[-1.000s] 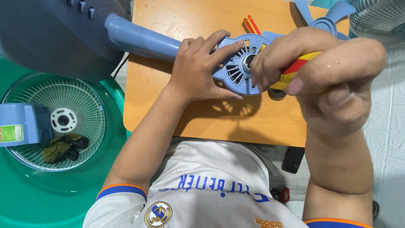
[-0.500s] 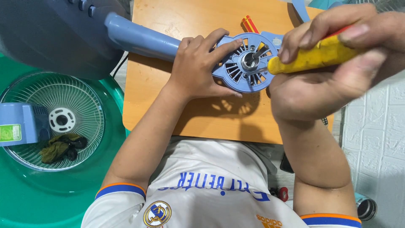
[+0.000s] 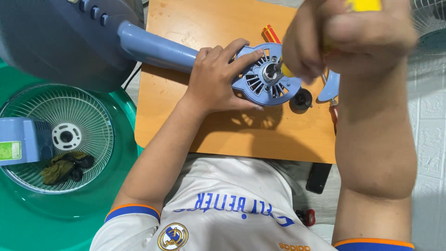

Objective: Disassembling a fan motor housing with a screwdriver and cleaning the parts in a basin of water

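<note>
A blue fan motor housing (image 3: 268,79) with a slotted round face lies on a small orange wooden table (image 3: 195,28). Its blue neck (image 3: 155,46) runs left to the grey-blue fan base (image 3: 55,42). My left hand (image 3: 218,76) presses on the housing from the left, fingers spread over it. My right hand (image 3: 344,35) is raised close to the camera and grips a yellow-handled screwdriver (image 3: 364,4), whose tip end reaches down toward the metal shaft at the housing's centre.
A black round knob (image 3: 301,99) and a blue fan blade piece (image 3: 331,86) lie right of the housing; red-orange tool handles (image 3: 271,33) lie behind it. Left on a green tub (image 3: 69,214) rests a white wire fan grille (image 3: 58,137) with a dark rag (image 3: 62,167) and a blue box (image 3: 21,146).
My right hand has lifted toward the camera and turned the screwdriver from lying sideways to pointing down at the shaft. My left hand stays on the housing.
</note>
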